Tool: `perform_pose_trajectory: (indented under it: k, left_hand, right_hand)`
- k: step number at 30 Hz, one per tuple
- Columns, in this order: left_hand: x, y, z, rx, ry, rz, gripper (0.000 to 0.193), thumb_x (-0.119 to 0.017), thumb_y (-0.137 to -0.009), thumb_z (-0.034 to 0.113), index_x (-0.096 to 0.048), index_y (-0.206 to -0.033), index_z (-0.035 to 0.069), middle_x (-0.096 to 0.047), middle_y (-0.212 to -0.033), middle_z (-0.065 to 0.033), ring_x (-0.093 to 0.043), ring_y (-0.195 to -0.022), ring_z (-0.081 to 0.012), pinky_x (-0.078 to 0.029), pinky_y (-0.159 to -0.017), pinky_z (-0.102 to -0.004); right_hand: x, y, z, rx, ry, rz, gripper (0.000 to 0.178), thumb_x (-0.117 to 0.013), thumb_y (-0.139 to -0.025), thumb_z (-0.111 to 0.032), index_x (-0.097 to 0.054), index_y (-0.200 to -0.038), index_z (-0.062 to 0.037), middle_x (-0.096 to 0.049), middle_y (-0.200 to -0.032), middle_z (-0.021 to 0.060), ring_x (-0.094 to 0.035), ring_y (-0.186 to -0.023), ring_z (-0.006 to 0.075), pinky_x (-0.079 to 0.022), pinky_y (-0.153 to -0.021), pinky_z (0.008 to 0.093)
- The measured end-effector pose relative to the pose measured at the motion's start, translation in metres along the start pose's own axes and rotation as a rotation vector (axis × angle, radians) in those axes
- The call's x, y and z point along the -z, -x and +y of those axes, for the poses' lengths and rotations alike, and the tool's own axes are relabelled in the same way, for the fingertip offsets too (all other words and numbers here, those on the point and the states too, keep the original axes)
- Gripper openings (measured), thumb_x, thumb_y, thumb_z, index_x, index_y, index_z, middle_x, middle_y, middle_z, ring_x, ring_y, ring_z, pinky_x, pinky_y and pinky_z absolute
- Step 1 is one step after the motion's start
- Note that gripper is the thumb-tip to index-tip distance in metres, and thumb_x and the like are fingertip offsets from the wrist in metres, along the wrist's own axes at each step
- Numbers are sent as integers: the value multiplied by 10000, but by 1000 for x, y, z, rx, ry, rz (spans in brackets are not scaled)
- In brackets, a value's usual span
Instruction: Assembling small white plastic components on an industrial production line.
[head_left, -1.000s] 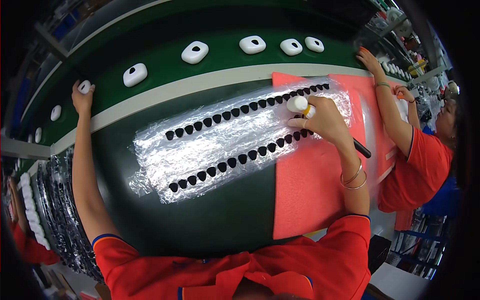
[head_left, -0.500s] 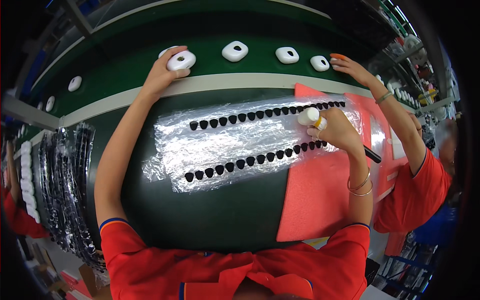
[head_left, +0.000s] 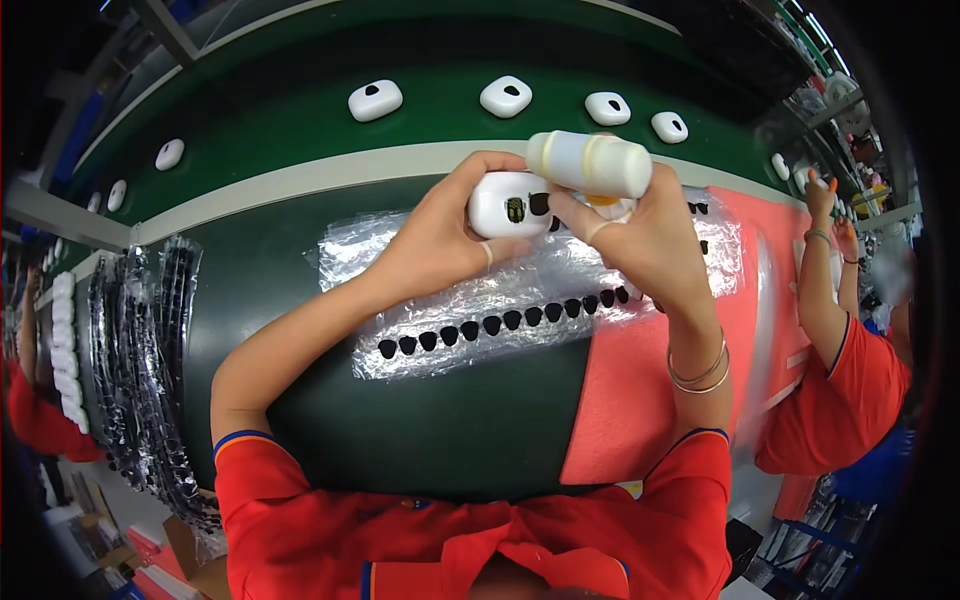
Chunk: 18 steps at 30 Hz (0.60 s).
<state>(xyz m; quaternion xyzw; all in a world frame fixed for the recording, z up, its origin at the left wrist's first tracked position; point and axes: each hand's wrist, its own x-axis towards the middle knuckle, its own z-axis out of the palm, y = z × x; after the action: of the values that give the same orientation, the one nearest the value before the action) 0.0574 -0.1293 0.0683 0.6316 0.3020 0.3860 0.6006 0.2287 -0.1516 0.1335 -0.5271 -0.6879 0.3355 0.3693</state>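
Observation:
My left hand [head_left: 440,235] is closed round a white rounded plastic housing [head_left: 488,208], held above the clear film. On its face shows a dark opening. A small black piece [head_left: 540,204] lies against the housing's right side, at the fingertips of my right hand [head_left: 655,250]. That same hand clasps a white bottle [head_left: 590,163], lying sideways across the fingers. Below both hands, a sheet of clear plastic film [head_left: 450,285] carries rows of small black pieces [head_left: 491,325]; my hands hide most of the upper row.
White housings [head_left: 506,97] with black spots stand on the green conveyor belt [head_left: 290,130] beyond a pale rail. Black strips in film [head_left: 140,340] lie at left, near stacked white parts [head_left: 65,350]. A pink foam sheet [head_left: 620,410] lies right; a co-worker's hand [head_left: 820,195] is farther right.
My left hand has brought the housing from the belt to the middle. My right hand has moved up to it with the bottle. Belt housings shifted right; the co-worker's hand left them.

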Motion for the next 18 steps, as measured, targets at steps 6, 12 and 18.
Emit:
perform_pose_trajectory:
  k: [6,12,18]
  left_hand:
    - [-8,5,13,177,95,-72,611,-641,-703,-70,-320,-1209,54,-481,-1058,-87,-570,-934,-188,-524,-761,-300]
    - [-9,6,11,161,153,-97,438,-601,-760,-26,-361,-1118,52,-549,-846,-84,-604,-670,-143,-523,-565,-257]
    - [6,3,8,138,208,-101,441,-601,-774,6,-355,-1138,41,-548,-799,-85,-577,-584,-135,-492,-476,-237]
  right_hand:
    - [-4,5,20,163,101,-56,240,-652,-701,-46,-577,-922,11,-566,-907,53,-558,-824,143,-438,-744,257]
    - [-5,7,18,129,93,-85,205,-635,-695,-19,-579,-885,32,-533,-947,54,-546,-849,156,-438,-747,264]
    - [-9,11,13,264,157,11,426,-664,-708,-57,-484,-1089,1,-521,-983,83,-543,-870,162,-440,-763,272]
